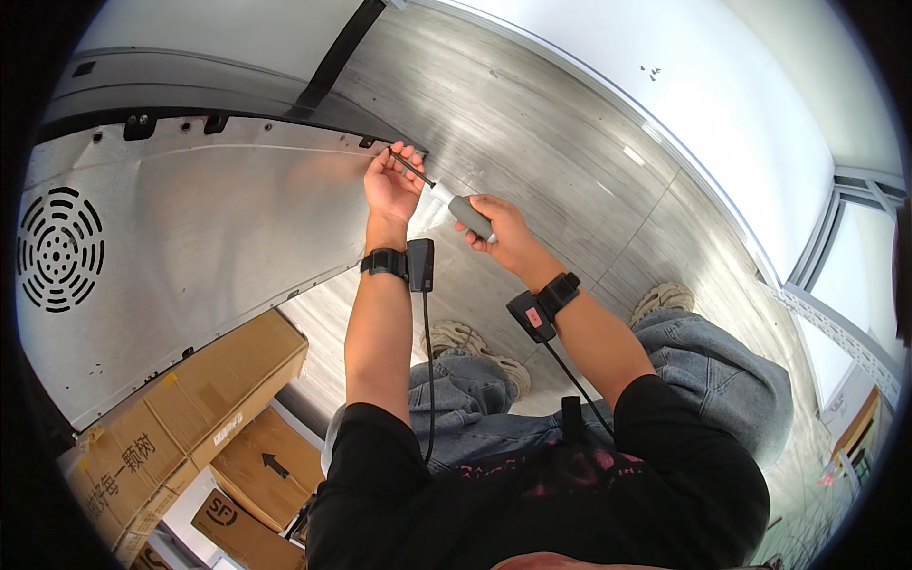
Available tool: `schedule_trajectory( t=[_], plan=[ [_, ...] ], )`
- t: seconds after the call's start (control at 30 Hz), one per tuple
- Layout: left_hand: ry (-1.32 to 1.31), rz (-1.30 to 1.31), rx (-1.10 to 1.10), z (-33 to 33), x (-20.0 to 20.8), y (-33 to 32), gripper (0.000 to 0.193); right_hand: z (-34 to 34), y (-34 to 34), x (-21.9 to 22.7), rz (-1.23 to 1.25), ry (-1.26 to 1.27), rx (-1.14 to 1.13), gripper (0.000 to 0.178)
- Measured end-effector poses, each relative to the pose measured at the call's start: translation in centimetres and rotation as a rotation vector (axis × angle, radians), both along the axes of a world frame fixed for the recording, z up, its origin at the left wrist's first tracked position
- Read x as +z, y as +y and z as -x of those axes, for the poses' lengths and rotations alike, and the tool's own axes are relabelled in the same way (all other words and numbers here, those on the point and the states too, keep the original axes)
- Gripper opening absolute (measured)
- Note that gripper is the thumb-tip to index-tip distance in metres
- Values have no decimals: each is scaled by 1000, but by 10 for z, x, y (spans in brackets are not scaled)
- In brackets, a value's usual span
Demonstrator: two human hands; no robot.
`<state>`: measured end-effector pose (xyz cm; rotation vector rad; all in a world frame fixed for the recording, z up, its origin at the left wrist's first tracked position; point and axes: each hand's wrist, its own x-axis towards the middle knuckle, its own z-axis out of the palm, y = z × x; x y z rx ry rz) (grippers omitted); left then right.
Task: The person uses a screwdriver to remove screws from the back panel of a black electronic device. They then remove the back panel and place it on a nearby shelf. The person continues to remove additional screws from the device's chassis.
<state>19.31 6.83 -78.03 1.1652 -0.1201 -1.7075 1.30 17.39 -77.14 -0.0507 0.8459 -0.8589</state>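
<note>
My right hand [500, 228] is wrapped round the grey and white handle of a screwdriver [470, 218]. Its thin dark shaft slants up and left into my left hand [392, 187]. There the palm is turned up, and the thumb and curled fingers close about the shaft's tip. Whether a screw sits at the tip is too small to tell. Both hands are beside the far right corner of a large silver metal panel [228, 209], part of a boxy housing with a dark edge. Slots and small holes run along that edge.
Round vent slots [60, 249] pierce the panel's left end. Cardboard boxes [204, 389] are stacked below it at the lower left. Grey wood-look floor [532, 104] spreads beyond my hands, up to a white wall [722, 123]. Cables [428, 380] hang from the black devices strapped to my wrists.
</note>
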Motion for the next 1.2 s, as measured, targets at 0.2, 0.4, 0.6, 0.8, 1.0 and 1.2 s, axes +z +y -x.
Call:
schedule_trajectory(
  t=[0.2, 0.4, 0.6, 0.8, 1.0, 1.2],
  plan=[
    [146, 42, 9, -4, -9, 0, 27, 0, 0, -3, -58, -57, -7, 24],
    [158, 50, 15, -5, -12, -1, 27, -3, -1, 5, -30, -6, 19, 21],
    [133, 0, 109, -2, -13, -1, 22, -19, 2, -6, 257, 442, 16, 34],
    [83, -25, 178, 10, -5, -1, 21, -26, 5, -28, 624, 1065, 30, 42],
    [81, -20, 193, 11, -3, 1, 22, -15, -7, -30, 323, 602, 200, 45],
    [60, -44, 216, 11, -8, 0, 21, -19, -1, -28, 533, 886, 137, 44]
  ],
)
